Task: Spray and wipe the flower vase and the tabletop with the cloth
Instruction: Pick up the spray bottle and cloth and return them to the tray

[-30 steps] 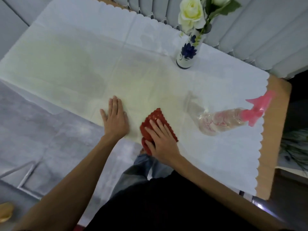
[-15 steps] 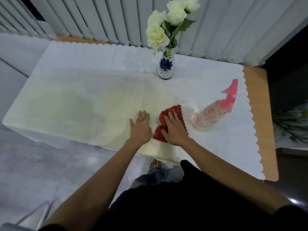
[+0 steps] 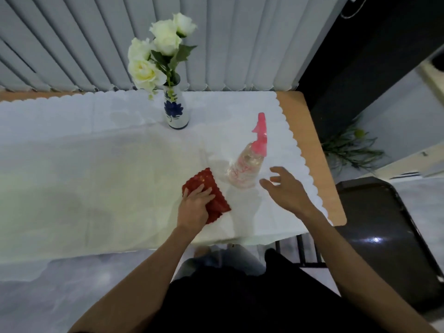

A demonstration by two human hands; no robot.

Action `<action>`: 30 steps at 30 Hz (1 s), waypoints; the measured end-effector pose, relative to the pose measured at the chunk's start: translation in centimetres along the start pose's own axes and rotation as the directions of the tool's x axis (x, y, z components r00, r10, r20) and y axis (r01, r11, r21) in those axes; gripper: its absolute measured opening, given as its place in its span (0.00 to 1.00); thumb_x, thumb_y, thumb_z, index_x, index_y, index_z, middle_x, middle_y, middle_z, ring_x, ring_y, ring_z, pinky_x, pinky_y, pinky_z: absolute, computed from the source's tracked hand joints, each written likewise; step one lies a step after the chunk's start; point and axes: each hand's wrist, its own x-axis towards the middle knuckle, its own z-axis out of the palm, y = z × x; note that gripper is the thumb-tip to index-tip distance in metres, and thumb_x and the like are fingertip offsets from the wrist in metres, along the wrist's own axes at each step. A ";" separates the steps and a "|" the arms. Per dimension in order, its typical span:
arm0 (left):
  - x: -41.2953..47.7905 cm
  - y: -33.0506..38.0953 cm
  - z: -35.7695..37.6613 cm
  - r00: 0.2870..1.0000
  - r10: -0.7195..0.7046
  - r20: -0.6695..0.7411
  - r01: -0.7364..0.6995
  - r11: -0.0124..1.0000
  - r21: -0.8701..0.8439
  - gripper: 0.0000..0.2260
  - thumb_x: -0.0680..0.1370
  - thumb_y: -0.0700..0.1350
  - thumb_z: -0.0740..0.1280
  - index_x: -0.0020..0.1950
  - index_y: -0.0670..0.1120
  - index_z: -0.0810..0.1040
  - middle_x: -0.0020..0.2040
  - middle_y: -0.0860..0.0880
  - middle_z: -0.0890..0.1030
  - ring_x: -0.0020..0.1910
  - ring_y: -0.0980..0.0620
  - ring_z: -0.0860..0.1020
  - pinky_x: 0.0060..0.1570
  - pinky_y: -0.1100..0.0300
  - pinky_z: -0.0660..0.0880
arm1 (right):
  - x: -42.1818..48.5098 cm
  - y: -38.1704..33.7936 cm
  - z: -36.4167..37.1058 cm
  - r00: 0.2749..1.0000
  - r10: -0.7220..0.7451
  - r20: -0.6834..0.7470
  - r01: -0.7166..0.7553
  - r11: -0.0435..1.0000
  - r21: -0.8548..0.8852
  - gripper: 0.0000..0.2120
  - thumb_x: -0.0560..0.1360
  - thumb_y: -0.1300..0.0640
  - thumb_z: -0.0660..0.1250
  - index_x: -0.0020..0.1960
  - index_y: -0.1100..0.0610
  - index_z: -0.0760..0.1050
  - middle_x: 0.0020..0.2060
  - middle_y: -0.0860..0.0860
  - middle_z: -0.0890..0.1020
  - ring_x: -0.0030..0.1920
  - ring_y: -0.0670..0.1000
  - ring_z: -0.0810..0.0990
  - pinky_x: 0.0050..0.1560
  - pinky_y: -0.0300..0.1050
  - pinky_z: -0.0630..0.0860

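Observation:
A white vase (image 3: 176, 112) with a blue flower pattern holds white roses and stands upright at the back of the table. The table carries a white scalloped tablecloth (image 3: 96, 179). A red textured cloth (image 3: 211, 188) lies on it near the front edge, with my left hand (image 3: 195, 203) pressed on top and its fingers curled into the fabric. A clear spray bottle (image 3: 245, 168) with a pink trigger head stands just right of the cloth. My right hand (image 3: 284, 186) hovers open with fingers spread, right of the bottle's base and apart from it.
Bare wooden tabletop (image 3: 310, 150) shows along the right side. Grey vertical blinds (image 3: 240, 44) hang behind the table. A dark chair seat (image 3: 384, 236) stands to the right, with a green plant (image 3: 350, 147) on the floor beyond it.
My right hand has left the red cloth and moved right to beside the spray bottle. My left hand has shifted from the bare tablecloth onto the cloth. The view has tilted up.

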 end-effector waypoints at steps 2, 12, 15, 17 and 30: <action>-0.1 -0.2 0.0 0.998 0.017 -0.061 -0.018 1.000 -0.020 0.20 0.73 0.35 0.61 0.61 0.46 0.85 0.65 0.47 0.82 0.71 0.45 0.75 0.75 0.39 0.62 | 0.6 -2.0 -0.1 0.997 -0.060 -0.055 0.065 0.994 0.090 0.39 0.75 0.42 0.73 0.80 0.47 0.59 0.74 0.53 0.73 0.70 0.54 0.76 0.62 0.45 0.73; -2.0 0.0 1.5 0.994 0.027 -0.107 -0.032 0.999 -0.040 0.16 0.77 0.43 0.67 0.63 0.45 0.83 0.71 0.37 0.76 0.72 0.34 0.71 0.71 0.34 0.65 | 2.2 -4.9 2.5 0.961 -0.173 -0.216 0.232 0.929 0.288 0.20 0.70 0.51 0.77 0.59 0.49 0.74 0.50 0.44 0.83 0.52 0.49 0.81 0.50 0.41 0.76; -1.5 1.2 1.3 0.985 -0.057 -0.162 0.029 0.985 -0.173 0.15 0.74 0.31 0.71 0.57 0.43 0.85 0.63 0.41 0.83 0.64 0.36 0.78 0.68 0.43 0.71 | 1.3 -3.6 1.2 0.964 -0.190 -0.187 0.236 0.933 0.271 0.22 0.70 0.53 0.77 0.62 0.50 0.75 0.45 0.41 0.80 0.50 0.49 0.80 0.54 0.44 0.78; -1.3 3.0 0.7 0.970 -0.148 -0.192 0.092 0.959 -0.270 0.16 0.74 0.31 0.70 0.58 0.45 0.85 0.60 0.43 0.85 0.59 0.39 0.81 0.64 0.47 0.75 | 0.7 -2.4 0.1 0.973 -0.159 -0.168 0.201 0.941 0.272 0.24 0.69 0.52 0.78 0.63 0.49 0.76 0.46 0.42 0.80 0.52 0.50 0.81 0.55 0.48 0.80; 0.2 27.5 7.1 0.998 0.041 -0.052 -0.063 0.814 -0.577 0.18 0.75 0.32 0.71 0.60 0.49 0.84 0.62 0.53 0.83 0.58 0.57 0.80 0.63 0.73 0.70 | -8.5 18.1 -14.6 0.927 0.152 -0.342 0.002 0.912 0.409 0.19 0.64 0.50 0.81 0.53 0.46 0.81 0.45 0.45 0.86 0.46 0.47 0.86 0.51 0.49 0.84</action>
